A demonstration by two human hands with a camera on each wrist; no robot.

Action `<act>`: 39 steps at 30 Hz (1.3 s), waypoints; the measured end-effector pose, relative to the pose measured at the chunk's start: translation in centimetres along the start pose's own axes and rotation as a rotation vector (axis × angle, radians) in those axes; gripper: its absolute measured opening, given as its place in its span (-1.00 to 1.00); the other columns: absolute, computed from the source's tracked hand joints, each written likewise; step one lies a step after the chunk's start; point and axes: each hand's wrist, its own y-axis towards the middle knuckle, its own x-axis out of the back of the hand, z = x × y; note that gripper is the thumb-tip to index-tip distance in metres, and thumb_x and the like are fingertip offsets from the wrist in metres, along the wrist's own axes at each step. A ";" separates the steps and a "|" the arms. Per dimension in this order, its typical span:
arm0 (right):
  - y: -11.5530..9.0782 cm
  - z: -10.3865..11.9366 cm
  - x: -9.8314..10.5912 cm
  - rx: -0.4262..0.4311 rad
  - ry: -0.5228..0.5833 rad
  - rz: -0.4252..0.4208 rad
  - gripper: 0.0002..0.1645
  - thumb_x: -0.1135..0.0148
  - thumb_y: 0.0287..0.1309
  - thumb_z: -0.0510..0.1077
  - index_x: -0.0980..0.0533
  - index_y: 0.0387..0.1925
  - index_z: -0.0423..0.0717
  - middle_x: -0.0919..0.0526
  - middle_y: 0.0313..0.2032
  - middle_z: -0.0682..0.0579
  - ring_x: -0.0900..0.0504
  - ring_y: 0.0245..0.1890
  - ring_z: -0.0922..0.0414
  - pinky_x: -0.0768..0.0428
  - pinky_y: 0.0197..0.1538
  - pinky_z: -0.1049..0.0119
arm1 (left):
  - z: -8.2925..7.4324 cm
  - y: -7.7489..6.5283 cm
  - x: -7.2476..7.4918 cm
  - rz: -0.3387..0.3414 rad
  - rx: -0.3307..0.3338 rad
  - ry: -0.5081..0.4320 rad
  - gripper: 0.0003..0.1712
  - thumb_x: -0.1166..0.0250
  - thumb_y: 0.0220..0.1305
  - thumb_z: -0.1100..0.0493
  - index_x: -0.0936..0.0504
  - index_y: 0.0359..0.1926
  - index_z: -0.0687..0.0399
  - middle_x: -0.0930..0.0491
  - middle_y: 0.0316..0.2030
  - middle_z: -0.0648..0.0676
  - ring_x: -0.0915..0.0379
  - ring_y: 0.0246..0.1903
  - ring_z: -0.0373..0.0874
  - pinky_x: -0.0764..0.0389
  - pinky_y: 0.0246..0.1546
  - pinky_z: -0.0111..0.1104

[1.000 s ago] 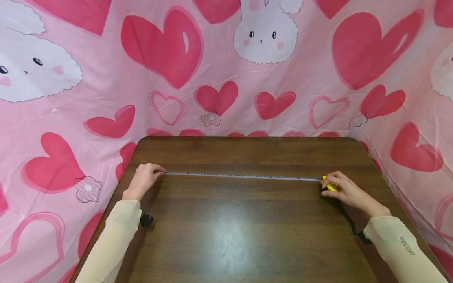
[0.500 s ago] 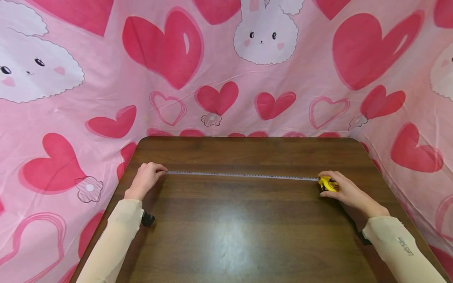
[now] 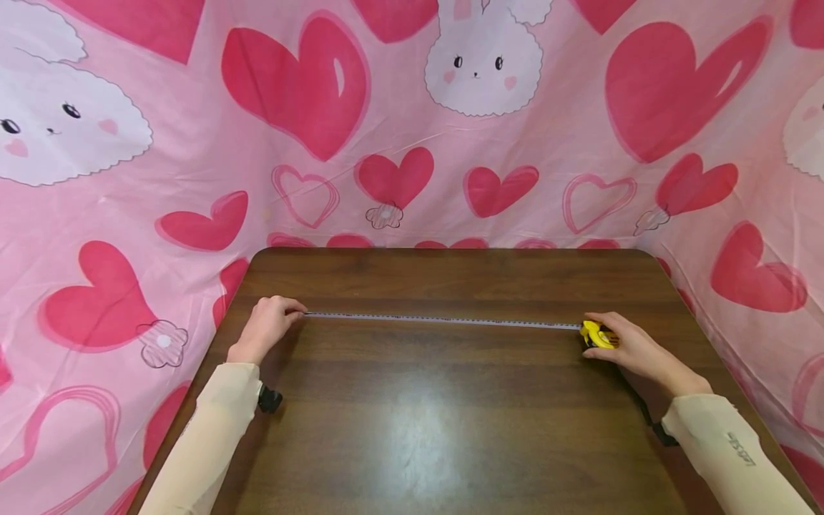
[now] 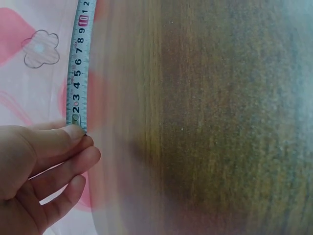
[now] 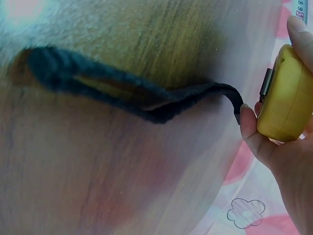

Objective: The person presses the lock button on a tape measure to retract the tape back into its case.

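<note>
A yellow tape measure (image 3: 599, 335) sits in my right hand (image 3: 634, 350), gripped between thumb and fingers at the right of the table. Its printed blade (image 3: 444, 320) runs out straight and nearly level to the left. At the far end my left hand (image 3: 260, 329) pinches the blade's tip between thumb and forefinger. In the left wrist view the blade (image 4: 78, 73) shows its low numbers up from the pinching thumb. From the case (image 5: 286, 95) in the right wrist view hangs a black wrist strap (image 5: 161, 105), looped over the wood.
The brown wooden table (image 3: 412, 415) has rounded far corners. A pink cloth (image 3: 412, 129) printed with hearts and rabbits hangs behind it and on both sides. Dark wrist-camera mounts (image 3: 269, 399) sit under the sleeves.
The left hand has shifted slightly to the right with the blade's tip. The right hand has turned the case a little, so more of its yellow side shows.
</note>
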 end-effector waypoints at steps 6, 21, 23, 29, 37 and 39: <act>0.1 0.1 0.1 -0.012 -0.016 0.022 -0.15 -0.64 0.04 -0.03 -0.50 0.29 -0.30 -0.63 0.03 -0.18 -0.55 -0.09 0.04 -0.42 -0.07 0.55 | -0.1 0.0 -0.2 -0.001 -0.006 0.014 -0.87 -0.40 0.35 0.32 -0.83 -0.13 0.21 -0.79 -0.17 0.24 -0.67 -0.20 0.16 -0.63 -0.04 0.12; 0.5 0.5 0.2 -0.010 -0.017 0.033 -0.17 -0.63 0.06 -0.02 -0.51 0.28 -0.31 -0.63 0.03 -0.17 -0.55 -0.10 0.06 -0.51 -0.08 0.45 | -0.4 0.0 -0.6 -0.003 -0.005 -0.008 -0.86 -0.41 0.35 0.31 -0.83 -0.12 0.21 -0.79 -0.17 0.25 -0.67 -0.19 0.14 -0.65 -0.02 0.10; 0.5 0.5 0.2 -0.010 -0.022 0.037 -0.17 -0.63 0.06 -0.02 -0.52 0.28 -0.31 -0.63 0.03 -0.18 -0.56 -0.10 0.04 -0.53 -0.07 0.41 | -0.6 0.0 -0.5 0.003 -0.003 -0.009 -0.85 -0.40 0.35 0.31 -0.83 -0.11 0.22 -0.79 -0.16 0.26 -0.66 -0.20 0.13 -0.65 -0.03 0.10; 0.6 0.8 0.2 -0.027 -0.018 0.060 -0.16 -0.62 0.07 -0.01 -0.50 0.30 -0.32 -0.62 0.05 -0.20 -0.58 -0.06 -0.03 -0.57 -0.02 0.25 | -1.0 0.0 -0.6 0.007 -0.003 0.015 -0.84 -0.42 0.35 0.27 -0.83 -0.08 0.17 -0.79 -0.14 0.24 -0.67 -0.18 0.15 -0.64 -0.01 0.12; 0.9 1.3 0.3 -0.046 -0.002 0.089 -0.15 -0.59 0.12 0.00 -0.48 0.33 -0.32 -0.60 0.07 -0.21 -0.58 -0.03 -0.07 -0.59 0.02 0.00 | -1.3 0.0 -0.9 -0.005 -0.006 0.061 -0.84 -0.44 0.34 0.22 -0.85 -0.09 0.09 -0.79 -0.13 0.20 -0.66 -0.18 0.14 -0.64 -0.08 0.13; 1.0 1.3 0.3 -0.051 0.001 0.099 -0.15 -0.58 0.13 0.00 -0.47 0.33 -0.32 -0.60 0.08 -0.22 -0.58 -0.02 -0.09 -0.59 0.04 -0.08 | -1.3 0.0 -0.9 -0.008 -0.005 0.066 -0.84 -0.44 0.34 0.21 -0.85 -0.09 0.08 -0.79 -0.13 0.20 -0.66 -0.19 0.13 -0.64 -0.09 0.12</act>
